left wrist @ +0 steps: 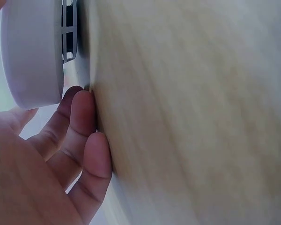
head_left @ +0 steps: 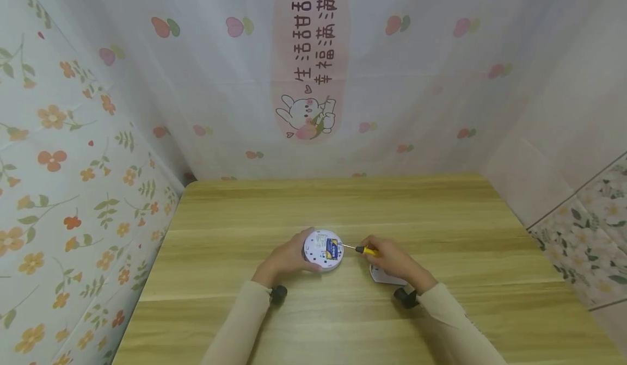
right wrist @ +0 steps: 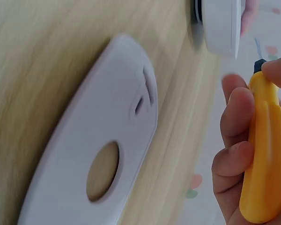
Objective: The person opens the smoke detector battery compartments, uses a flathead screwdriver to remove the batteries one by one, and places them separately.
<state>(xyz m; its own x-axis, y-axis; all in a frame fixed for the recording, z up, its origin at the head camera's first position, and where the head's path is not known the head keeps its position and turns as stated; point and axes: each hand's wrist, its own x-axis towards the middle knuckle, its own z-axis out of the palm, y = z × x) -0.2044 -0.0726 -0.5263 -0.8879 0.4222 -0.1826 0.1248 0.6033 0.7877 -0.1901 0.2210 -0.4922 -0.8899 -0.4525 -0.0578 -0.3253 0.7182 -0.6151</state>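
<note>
A round white smoke detector (head_left: 317,249) is tilted on the table with its back showing, where a blue-and-yellow label sits among small dark slots. My left hand (head_left: 290,255) grips its left rim between thumb and fingers. In the left wrist view, the smooth casing (left wrist: 33,56) and dark vent slots are visible, with some fingertips against the tabletop. My right hand (head_left: 395,260) holds a yellow-handled screwdriver (head_left: 370,251), its thin shaft reaching the detector's right edge. The right wrist view shows fingers wrapped around the handle (right wrist: 264,154); the screwdriver's tip is hard to make out there.
A flat white mounting plate (right wrist: 70,159) with a round hole and narrow slots lies on the wooden table (head_left: 313,316), partly beneath my right hand. Printed cloth (head_left: 220,82) hangs behind the table, and flowered cloth (head_left: 98,136) hangs at the left.
</note>
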